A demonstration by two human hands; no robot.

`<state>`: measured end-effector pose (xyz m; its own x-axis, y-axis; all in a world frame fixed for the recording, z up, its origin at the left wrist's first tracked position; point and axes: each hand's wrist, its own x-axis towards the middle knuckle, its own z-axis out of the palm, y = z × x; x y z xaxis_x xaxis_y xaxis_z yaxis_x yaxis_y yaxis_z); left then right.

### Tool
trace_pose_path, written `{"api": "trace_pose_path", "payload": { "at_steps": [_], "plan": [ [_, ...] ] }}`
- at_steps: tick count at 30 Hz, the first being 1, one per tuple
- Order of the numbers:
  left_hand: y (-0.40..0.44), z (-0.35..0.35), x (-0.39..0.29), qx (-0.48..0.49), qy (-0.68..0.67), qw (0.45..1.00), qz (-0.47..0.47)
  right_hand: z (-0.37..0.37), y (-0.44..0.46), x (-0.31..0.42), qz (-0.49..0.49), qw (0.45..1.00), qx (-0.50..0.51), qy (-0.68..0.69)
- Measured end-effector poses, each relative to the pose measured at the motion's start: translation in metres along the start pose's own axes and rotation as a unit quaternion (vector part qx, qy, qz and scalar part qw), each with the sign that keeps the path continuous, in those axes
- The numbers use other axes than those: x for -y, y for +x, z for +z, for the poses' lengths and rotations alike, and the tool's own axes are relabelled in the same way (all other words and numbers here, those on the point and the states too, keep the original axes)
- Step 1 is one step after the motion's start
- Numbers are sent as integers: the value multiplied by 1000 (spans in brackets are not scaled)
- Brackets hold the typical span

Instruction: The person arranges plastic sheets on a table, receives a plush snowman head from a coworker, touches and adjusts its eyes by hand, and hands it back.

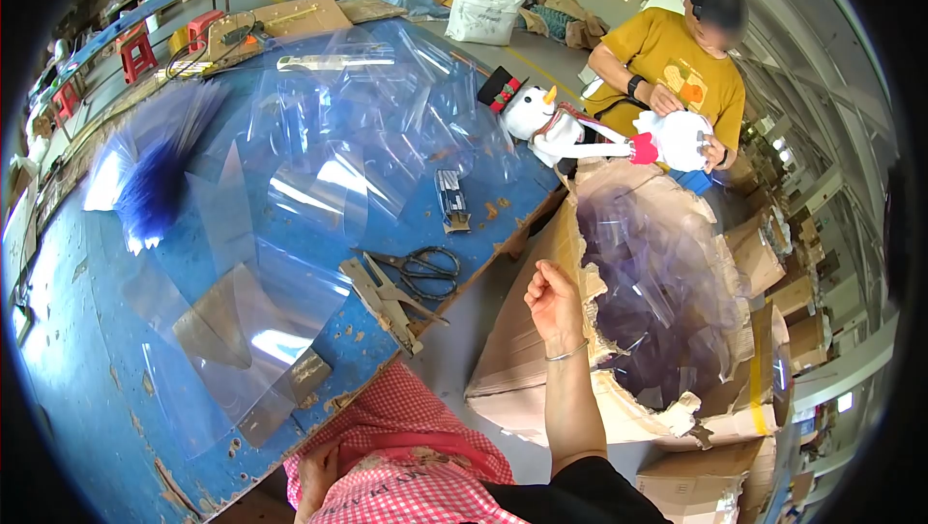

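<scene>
While I watch from afar, taking clock directions from the middle of the head view, my right hand (554, 306) is raised at 4 o'clock, its fingers curled inward; I cannot tell whether they pinch anything; it is nearest the torn cardboard box (512, 355), which opens toward 3 o'clock and holds crumpled clear film (648, 282); a bracelet (567, 351) rings that wrist. My left hand (317, 471) is at 7 o'clock, against the red checked apron (416, 437); it is partly hidden, so I cannot tell how its fingers stand.

On the blue worktop (92, 331), clear plastic sheets (242, 321) overlap at 8 o'clock, with more spread at 11; black-handled scissors (404, 262) lie at 8, beside a metal piece (380, 300) at the edge; a small box (451, 200) lies just short of 12; a deep blue bundle (155, 190) lies toward 9.

At 2 o'clock a person in a yellow shirt (667, 65) holds a white rounded piece (677, 140); a black-hatted snowman (553, 128) is at 1 o'clock.
</scene>
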<state>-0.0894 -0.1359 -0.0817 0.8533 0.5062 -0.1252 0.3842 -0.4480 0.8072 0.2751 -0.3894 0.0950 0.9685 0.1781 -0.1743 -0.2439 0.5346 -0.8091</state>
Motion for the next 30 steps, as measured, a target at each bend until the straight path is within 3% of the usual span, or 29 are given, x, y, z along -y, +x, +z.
{"api": "trace_pose_path", "payload": {
  "at_steps": [30],
  "plan": [
    [0,-3,-3,4,11,1000,-10,8,-6,-7,16,1000,0,-9]
  ]
}}
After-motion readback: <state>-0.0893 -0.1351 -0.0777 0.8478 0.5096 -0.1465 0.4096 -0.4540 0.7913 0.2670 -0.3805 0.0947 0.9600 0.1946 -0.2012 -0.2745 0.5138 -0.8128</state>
